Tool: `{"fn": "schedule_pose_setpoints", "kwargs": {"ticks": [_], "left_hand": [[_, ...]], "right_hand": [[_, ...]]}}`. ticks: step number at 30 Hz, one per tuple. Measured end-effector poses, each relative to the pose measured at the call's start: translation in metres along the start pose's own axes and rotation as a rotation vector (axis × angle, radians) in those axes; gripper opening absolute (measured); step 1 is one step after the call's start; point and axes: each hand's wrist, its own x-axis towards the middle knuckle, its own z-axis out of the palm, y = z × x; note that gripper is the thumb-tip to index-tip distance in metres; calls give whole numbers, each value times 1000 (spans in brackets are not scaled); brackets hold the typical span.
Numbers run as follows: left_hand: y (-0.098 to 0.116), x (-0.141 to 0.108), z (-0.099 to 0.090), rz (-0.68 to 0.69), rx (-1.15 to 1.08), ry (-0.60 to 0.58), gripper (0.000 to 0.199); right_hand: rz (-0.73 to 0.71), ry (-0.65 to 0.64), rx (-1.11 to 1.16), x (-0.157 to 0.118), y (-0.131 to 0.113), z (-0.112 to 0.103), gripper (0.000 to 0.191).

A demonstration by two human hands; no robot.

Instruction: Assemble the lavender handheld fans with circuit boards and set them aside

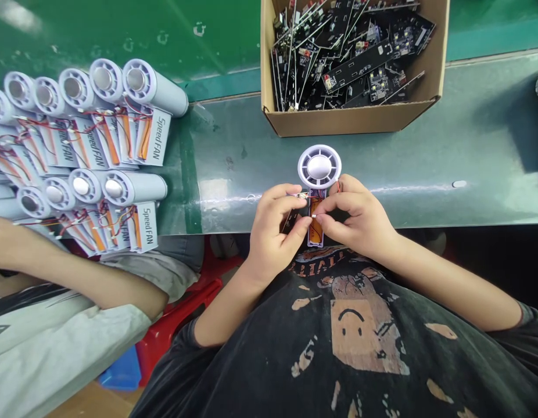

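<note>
A lilac handheld fan (320,166) lies at the bench's near edge, its round grille away from me and its opened handle towards me. Inside the handle show an orange battery (315,232) and thin wires. My left hand (275,229) is closed around a dark circuit board (290,219), mostly hidden by the fingers, left of the handle. Over the handle, my right hand (354,217) pinches a small white connector plug (314,216) between thumb and forefinger. The left thumb tip is close to this plug; whether it is plugged into the board I cannot tell.
A cardboard box (356,121) of black circuit boards stands behind the fan. Rows of similar fans (133,188) with loose wires lie at left, near a co-worker's arm (90,273). A small white piece (459,184) lies on the bench (234,157) at right.
</note>
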Motion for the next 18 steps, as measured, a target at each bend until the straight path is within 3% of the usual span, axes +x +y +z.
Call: {"fn": "schedule_pose_setpoints", "kwargs": {"ticks": [4,10,18], "left_hand": [[-4,-4,1,-218,-255,-42,28],[-3,-4,-4,-329,-369,-87,29],[-5,-4,-4,-405,-583,-95,28]], "right_hand": [[-46,134,-23,1,1,2,12],[-64,180,-93,2,-1,0,11],[261,117,435,3,8,-10,10]]}}
